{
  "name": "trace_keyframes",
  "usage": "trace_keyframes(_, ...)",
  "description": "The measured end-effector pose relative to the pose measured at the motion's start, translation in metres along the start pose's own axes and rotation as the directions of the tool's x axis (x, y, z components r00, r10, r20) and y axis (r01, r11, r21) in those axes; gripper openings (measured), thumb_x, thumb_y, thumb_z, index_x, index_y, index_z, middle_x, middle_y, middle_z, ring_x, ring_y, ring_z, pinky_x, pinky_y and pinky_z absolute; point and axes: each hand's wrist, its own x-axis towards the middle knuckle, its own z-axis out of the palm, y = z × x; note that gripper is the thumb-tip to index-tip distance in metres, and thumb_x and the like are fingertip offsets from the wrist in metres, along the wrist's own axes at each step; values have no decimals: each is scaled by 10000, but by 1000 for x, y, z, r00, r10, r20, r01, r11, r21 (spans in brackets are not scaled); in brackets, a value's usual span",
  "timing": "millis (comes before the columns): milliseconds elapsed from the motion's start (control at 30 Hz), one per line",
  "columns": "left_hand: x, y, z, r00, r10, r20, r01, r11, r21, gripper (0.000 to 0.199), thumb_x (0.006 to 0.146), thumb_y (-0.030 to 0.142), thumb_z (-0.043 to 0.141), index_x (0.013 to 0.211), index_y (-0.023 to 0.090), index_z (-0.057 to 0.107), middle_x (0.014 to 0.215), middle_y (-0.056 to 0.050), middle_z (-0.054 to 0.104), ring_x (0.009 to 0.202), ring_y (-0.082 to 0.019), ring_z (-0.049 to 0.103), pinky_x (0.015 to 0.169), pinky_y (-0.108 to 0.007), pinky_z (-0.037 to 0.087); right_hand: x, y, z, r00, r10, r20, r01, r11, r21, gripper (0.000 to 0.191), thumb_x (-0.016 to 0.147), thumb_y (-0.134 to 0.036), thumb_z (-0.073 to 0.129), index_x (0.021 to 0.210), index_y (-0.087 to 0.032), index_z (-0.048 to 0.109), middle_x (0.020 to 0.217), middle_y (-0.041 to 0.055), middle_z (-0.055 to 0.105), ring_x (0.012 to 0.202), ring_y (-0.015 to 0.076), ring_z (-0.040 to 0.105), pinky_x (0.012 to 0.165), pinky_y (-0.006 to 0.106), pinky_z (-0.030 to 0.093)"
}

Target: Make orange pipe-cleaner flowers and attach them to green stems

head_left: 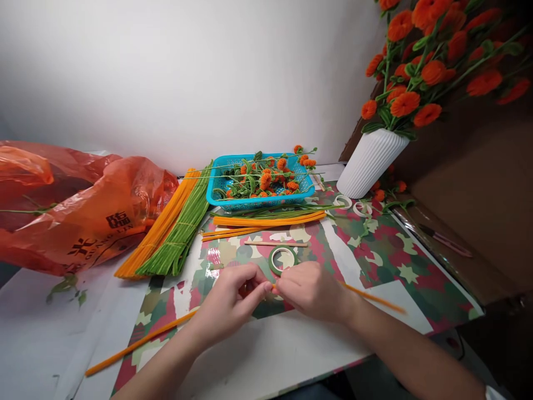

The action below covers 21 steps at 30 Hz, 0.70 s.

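Observation:
My left hand (235,300) and my right hand (310,291) meet near the front of the table, fingertips pinched. Both grip an orange pipe cleaner (139,348). One end of it runs out to the lower left past my left wrist, and the other end (377,300) sticks out to the right behind my right forearm, slightly blurred. Between the fingertips a small bit of orange shows; the rest there is hidden. Just beyond my hands lies a roll of green tape (296,261), with a thin wooden stick (275,244) behind it.
A blue basket (211,191) holds orange fuzzy flowers. Orange (160,225) and green pipe cleaner bundles (180,236) lie beside a red plastic bag (95,214). At right stand a white vase (370,164) of orange flowers, white tape rings (362,209) and a pink-handled tool (452,244).

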Motion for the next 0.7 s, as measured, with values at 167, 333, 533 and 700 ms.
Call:
trace_keyframes(167,-5,-7,4,861,473,-185,-390,849,355,153,898,116,489,799,186,583,594,6,582,510,-109,473,480,-227,358,-1,-3,-8,961,266,79,-274,862,426,273,917,-384,533,749,-177,593,584,-28,475,527,95,392,511,231,296)
trace_keyframes(333,-4,-10,0,662,742,-102,-548,572,610,151,879,73,507,927,173,610,624,-18,644,503,-131,508,463,-269,335,0,-3,-11,837,298,460,-544,357,759,375,900,-511,547,849,-145,614,598,-34,539,499,71,466,479,194,382)
trace_keyframes(533,-4,-13,0,637,770,-31,-559,490,669,140,874,79,509,919,158,615,641,-32,666,520,-141,520,478,-287,342,2,0,-6,797,327,509,-580,175,796,373,788,-502,699,824,-140,614,648,-31,597,526,63,552,519,185,462)
trace_keyframes(700,-5,-18,3,688,726,-19,-554,542,632,155,849,100,571,992,152,604,710,-41,694,544,-142,536,497,-286,343,4,-1,-10,730,396,557,-655,175,735,400,754,-520,715,816,-136,620,667,-14,641,518,63,591,510,172,460)
